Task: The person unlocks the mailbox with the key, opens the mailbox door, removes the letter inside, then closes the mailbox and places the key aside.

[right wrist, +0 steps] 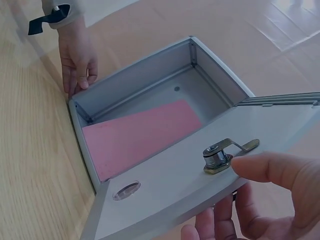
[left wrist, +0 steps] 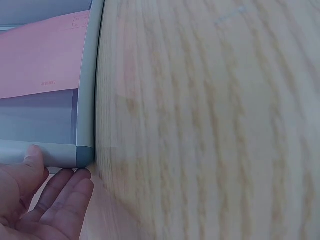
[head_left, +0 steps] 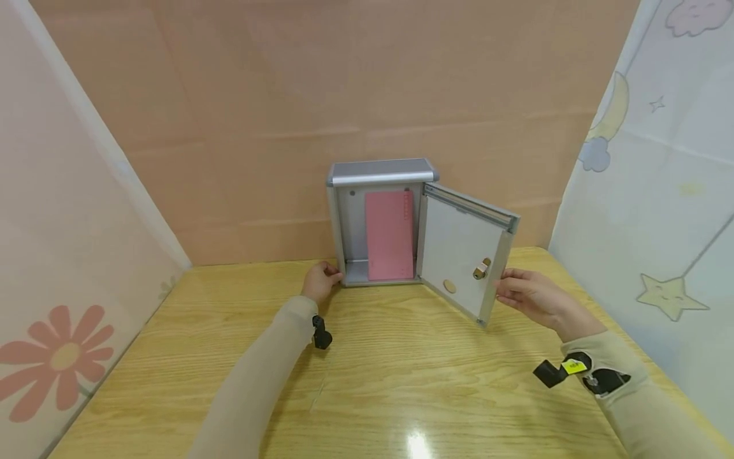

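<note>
A grey metal mailbox (head_left: 381, 171) stands upright on the table with its door (head_left: 459, 248) swung wide to the right. Inside it, a pink envelope (head_left: 390, 236) leans upright against the back. My left hand (head_left: 321, 282) holds the box's lower left corner, its thumb on the front frame and its fingers along the outer side. With my right hand (head_left: 533, 298) I grip the door's free edge, thumb on the inner face beside the cam lock (right wrist: 217, 157), fingers behind. A small oval window (right wrist: 126, 190) sits low in the door.
The wooden table (head_left: 367, 370) reaches back to a peach-coloured cloth wall (head_left: 258, 127). Patterned cloth panels flank it, with a red flower (head_left: 63, 357) at left and a yellow star (head_left: 671, 296) at right. A black camera mount is strapped to each wrist.
</note>
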A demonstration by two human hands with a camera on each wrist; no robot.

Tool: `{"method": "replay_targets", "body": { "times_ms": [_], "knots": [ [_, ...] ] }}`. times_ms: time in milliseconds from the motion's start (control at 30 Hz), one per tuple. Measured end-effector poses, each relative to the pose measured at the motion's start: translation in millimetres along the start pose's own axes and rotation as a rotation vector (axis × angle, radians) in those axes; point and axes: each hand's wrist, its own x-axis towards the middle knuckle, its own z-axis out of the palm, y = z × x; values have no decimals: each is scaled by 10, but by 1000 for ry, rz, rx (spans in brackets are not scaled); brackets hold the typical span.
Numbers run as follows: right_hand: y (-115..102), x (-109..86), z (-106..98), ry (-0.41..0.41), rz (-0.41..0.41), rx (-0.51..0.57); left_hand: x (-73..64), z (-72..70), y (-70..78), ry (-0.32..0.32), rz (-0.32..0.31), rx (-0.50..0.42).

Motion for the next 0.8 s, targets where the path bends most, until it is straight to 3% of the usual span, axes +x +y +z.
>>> {"method": "replay_targets", "body": {
  "times_ms": [300,400,500,600,667,733,800],
  "knots": [
    [4,14,-31,9,-11,58,3,-7,-8,5,2,9],
    [15,15,-23,12,-16,63,-2,5,-4,23,0,-58],
    [27,18,-5,13,-19,69,-91,42,88,124,9,-201],
    [33,16,5,11,-23,66,-227,104,267,267,131,-343],
    [33,13,7,10,-31,63,-305,147,408,302,243,-376],
    [31,9,4,8,-37,58,-345,203,522,264,335,-359],
    [27,3,1,8,-40,56,-358,266,613,175,365,-309]
  ]
}}
